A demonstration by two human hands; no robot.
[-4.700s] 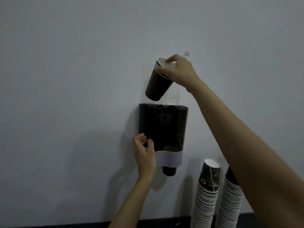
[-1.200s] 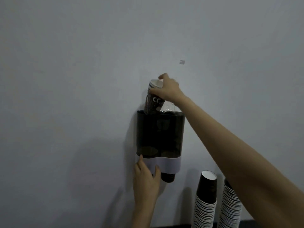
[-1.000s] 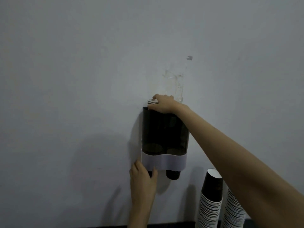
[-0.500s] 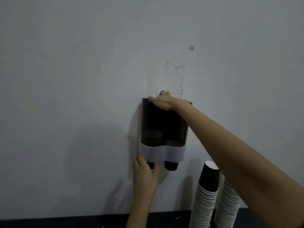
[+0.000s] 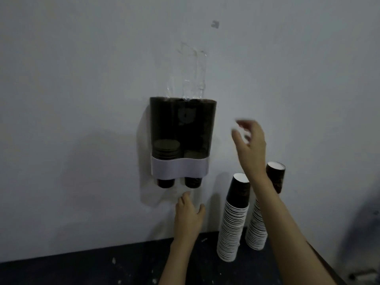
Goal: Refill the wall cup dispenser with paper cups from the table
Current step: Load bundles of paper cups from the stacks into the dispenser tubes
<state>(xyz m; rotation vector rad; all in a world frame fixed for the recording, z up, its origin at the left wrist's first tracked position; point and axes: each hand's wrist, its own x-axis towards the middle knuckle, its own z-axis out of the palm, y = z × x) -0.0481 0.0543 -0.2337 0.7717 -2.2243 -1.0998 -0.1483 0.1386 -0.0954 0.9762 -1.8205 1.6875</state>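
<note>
The dark see-through cup dispenser (image 5: 182,128) hangs on the wall with a white band (image 5: 178,166) near its bottom. Stacked cups (image 5: 167,150) sit low in its left tube, fewer in the right, and a cup bottom pokes out under each tube. My left hand (image 5: 190,214) is just below the dispenser, fingers apart, holding nothing. My right hand (image 5: 249,145) hangs blurred in the air to the right of the dispenser, open and empty. Two tall stacks of paper cups (image 5: 234,219) stand on the dark table (image 5: 82,268) at the right.
Clear tape or plastic (image 5: 193,73) sticks to the wall above the dispenser. The second cup stack (image 5: 274,177) stands behind my right forearm, close to the wall. The table's right edge (image 5: 329,270) runs down at the lower right.
My right hand left the dispenser's top and dropped to its right, empty. The cups it pushed in now sit low in the left tube. My left hand came off the white band and moved lower.
</note>
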